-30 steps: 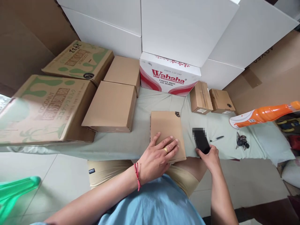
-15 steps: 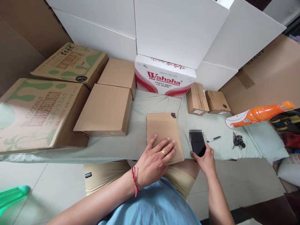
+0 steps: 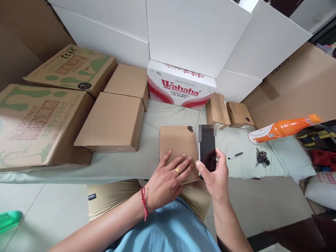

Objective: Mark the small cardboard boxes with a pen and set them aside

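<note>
My left hand lies flat with fingers spread on a brown cardboard box, near the front edge of the cloth-covered table. The box has a dark mark at its far right corner. In my right hand is a black smartphone, gripped along its sides near the lower end and raised above the cloth. Its screen looks dark, and its top is pixelated. To the right of the phone lie a pen and a bunch of keys.
Coconut cartons and plain brown boxes stand at left. A white and red Wahaha carton is at the back, with two small boxes beside it. An orange bottle is at right. A green plastic object shows at lower left.
My right hand has lifted the phone off the cloth and brought it left, close to the box. My left hand has stayed on the box. The view has shifted slightly right.
</note>
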Available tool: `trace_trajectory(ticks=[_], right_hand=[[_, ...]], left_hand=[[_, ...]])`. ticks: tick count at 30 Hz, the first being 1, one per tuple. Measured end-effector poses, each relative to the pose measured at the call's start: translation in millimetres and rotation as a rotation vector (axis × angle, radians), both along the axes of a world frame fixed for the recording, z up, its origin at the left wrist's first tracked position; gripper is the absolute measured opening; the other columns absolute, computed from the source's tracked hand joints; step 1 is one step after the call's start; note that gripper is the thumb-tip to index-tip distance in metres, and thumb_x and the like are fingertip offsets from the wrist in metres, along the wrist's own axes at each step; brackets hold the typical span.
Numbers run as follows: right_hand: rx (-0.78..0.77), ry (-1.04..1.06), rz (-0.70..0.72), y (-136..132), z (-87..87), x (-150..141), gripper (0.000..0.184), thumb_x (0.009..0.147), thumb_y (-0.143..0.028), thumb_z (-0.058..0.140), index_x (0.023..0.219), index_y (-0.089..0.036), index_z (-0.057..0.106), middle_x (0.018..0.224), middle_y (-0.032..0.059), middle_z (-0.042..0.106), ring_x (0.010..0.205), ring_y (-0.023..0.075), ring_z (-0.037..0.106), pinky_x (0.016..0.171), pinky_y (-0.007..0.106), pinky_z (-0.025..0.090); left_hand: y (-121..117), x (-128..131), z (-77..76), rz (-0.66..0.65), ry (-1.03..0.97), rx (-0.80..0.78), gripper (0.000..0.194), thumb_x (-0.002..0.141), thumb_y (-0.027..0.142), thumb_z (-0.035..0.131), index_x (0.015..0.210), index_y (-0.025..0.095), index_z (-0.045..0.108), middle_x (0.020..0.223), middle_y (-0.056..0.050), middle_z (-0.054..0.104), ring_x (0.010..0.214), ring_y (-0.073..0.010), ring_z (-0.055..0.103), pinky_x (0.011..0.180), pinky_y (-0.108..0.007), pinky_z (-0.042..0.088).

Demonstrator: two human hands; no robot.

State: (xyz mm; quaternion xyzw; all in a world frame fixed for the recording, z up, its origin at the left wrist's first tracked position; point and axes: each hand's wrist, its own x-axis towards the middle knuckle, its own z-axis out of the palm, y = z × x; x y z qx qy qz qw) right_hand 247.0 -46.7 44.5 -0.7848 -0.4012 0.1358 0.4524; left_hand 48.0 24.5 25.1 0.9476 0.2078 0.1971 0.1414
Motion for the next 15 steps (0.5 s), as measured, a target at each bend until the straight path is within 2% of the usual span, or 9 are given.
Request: trace_trajectory(ticks=[3, 6, 9, 15], right_hand=[[0.004, -0.041, -0.030, 14, 13.4, -29, 0.081, 0.077, -0.056, 0.085, 0.143, -0.022, 0.054, 0.126, 0.0125, 0.068, 0.115, 0.0312, 0.069, 0.097, 0.049, 0.061], [0.019, -0.088, -0.020, 21, 17.9, -45, 0.080, 0.076, -0.053, 0.085, 0.142, -0.022, 0.052, 0.128, 0.0130, 0.063, 0.118, 0.0323, 0.067, 0.097, 0.049, 0.061], [0.011, -0.129, -0.011, 22, 18.4, -52, 0.079, 0.077, -0.051, 0.083, 0.143, -0.023, 0.049, 0.130, 0.0134, 0.061, 0.123, 0.0337, 0.064, 0.098, 0.050, 0.060], [-0.024, -0.178, -0.011, 23, 16.9, -55, 0.081, 0.077, -0.052, 0.083, 0.144, -0.023, 0.048, 0.132, 0.0146, 0.059, 0.125, 0.0352, 0.063, 0.097, 0.051, 0.060]], left_hand=[[0, -1, -1.6, 0.002, -0.024, -0.007, 0.059, 0.092, 0.025, 0.071, 0.150, 0.025, 0.062, 0.152, -0.010, 0.068, 0.152, -0.0318, 0.053, 0.138, -0.059, 0.013], [0, -1, -2.7, 0.009, -0.056, -0.007, 0.045, 0.092, 0.023, 0.071, 0.137, 0.026, 0.070, 0.139, -0.008, 0.075, 0.146, -0.0310, 0.058, 0.139, -0.059, 0.011], [0, 0, -2.7, 0.011, -0.085, -0.001, 0.039, 0.092, 0.021, 0.070, 0.130, 0.029, 0.074, 0.130, -0.006, 0.078, 0.141, -0.0294, 0.061, 0.139, -0.057, 0.008], [1, 2, -2.1, 0.014, -0.117, -0.004, 0.043, 0.091, 0.021, 0.071, 0.133, 0.030, 0.075, 0.117, -0.004, 0.081, 0.136, -0.0289, 0.063, 0.140, -0.054, 0.002]])
